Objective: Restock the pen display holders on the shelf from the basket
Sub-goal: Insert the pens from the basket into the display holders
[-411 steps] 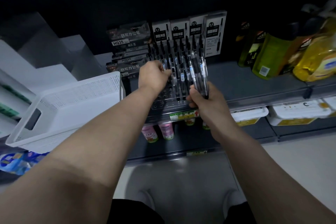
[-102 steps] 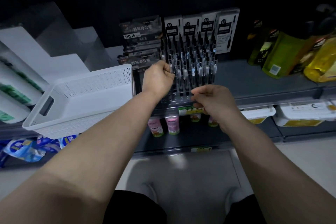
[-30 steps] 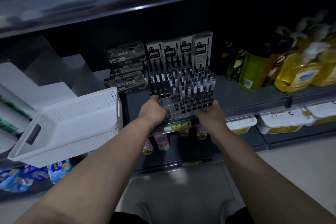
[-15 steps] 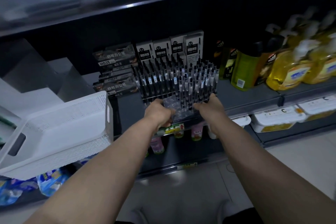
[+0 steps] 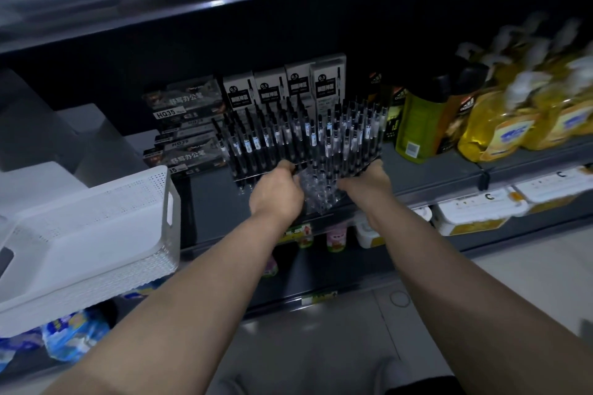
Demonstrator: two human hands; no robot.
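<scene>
My left hand [image 5: 277,192] and right hand [image 5: 365,184] both grip the clear pen display holder [image 5: 317,194] by its front edge - left at the front-left, right at the front-right corner, fingers curled over the rim. The holder sits over the dark shelf [image 5: 208,202], slanted so its right side is higher; I cannot tell whether its base touches the shelf. Black-capped pens [image 5: 308,135] stand packed in its back rows, while the front rows between my hands show only clear plastic. Just behind it stand 4 upright pen boxes [image 5: 288,83], and to their left lies a stack of flat packs [image 5: 183,112] marked HQ35. The white basket [image 5: 96,234] rests tilted at the left end of the shelf, well apart from my hands. To the right stand a green bottle [image 5: 420,125] and yellow bottles [image 5: 513,119] - blurred.
</scene>
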